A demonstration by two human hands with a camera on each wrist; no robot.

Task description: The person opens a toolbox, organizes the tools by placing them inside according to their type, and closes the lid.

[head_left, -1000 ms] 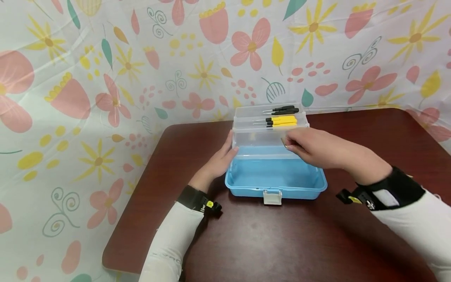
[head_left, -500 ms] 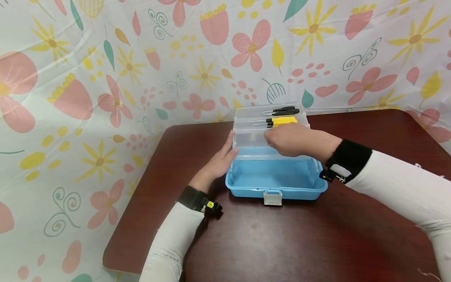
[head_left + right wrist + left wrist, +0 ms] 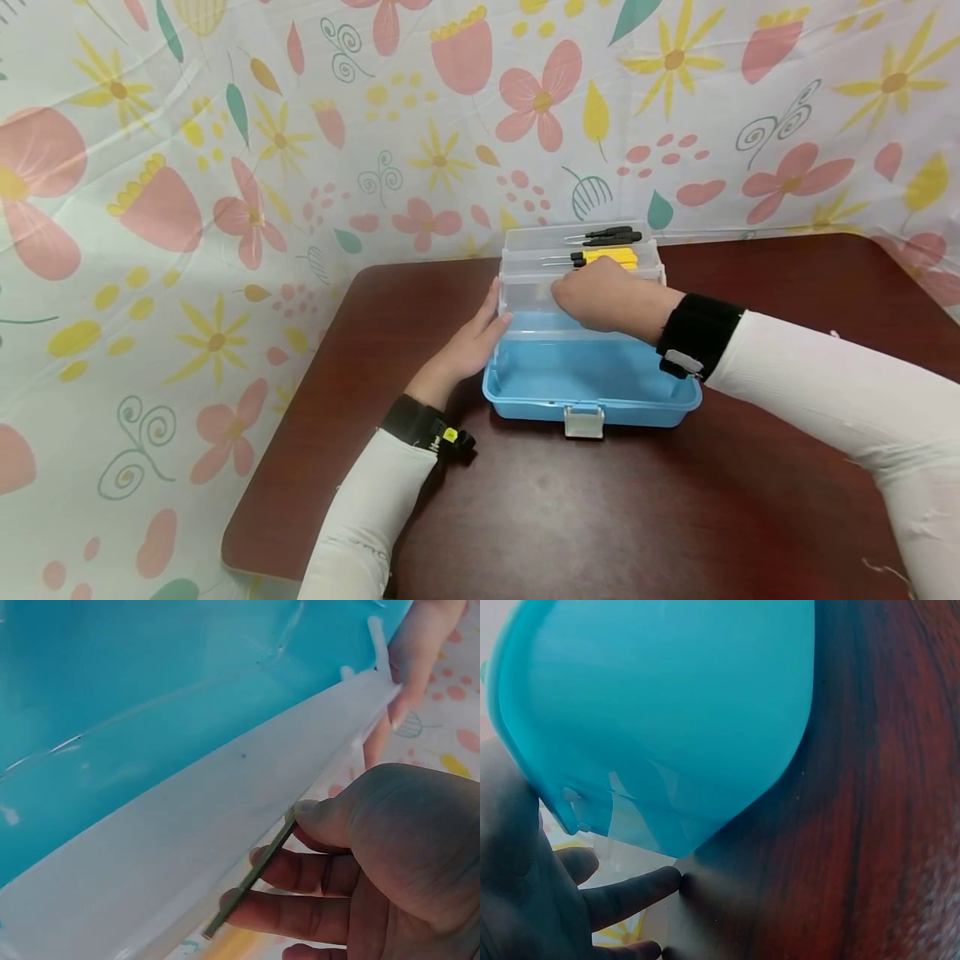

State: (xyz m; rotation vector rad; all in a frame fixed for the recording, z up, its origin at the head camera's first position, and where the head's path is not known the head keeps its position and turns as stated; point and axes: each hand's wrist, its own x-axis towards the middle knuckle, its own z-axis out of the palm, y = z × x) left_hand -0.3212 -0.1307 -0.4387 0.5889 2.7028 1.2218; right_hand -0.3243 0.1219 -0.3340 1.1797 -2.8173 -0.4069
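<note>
An open toolbox with a blue base (image 3: 592, 412) stands on the table, its clear stepped trays (image 3: 527, 293) raised at the back. My left hand (image 3: 468, 346) rests against the toolbox's left side with fingers extended. Over the lowest tray is my right hand (image 3: 609, 296), pinching a thin, straight brass-coloured rod (image 3: 251, 877) between thumb and fingers. In the head view the hand hides that rod. Yellow-handled screwdrivers (image 3: 622, 253) lie in the middle tray, and black-handled screwdrivers (image 3: 617, 238) in the top one.
The dark red wooden table (image 3: 540, 517) extends around the toolbox. Behind it hangs a flower-patterned cloth (image 3: 420, 108). A white latch (image 3: 583, 422) hangs at the front of the toolbox.
My right hand has moved left, carrying the rod over the lowest tray, and its forearm has swung further into view. My left hand has stayed at the toolbox's side.
</note>
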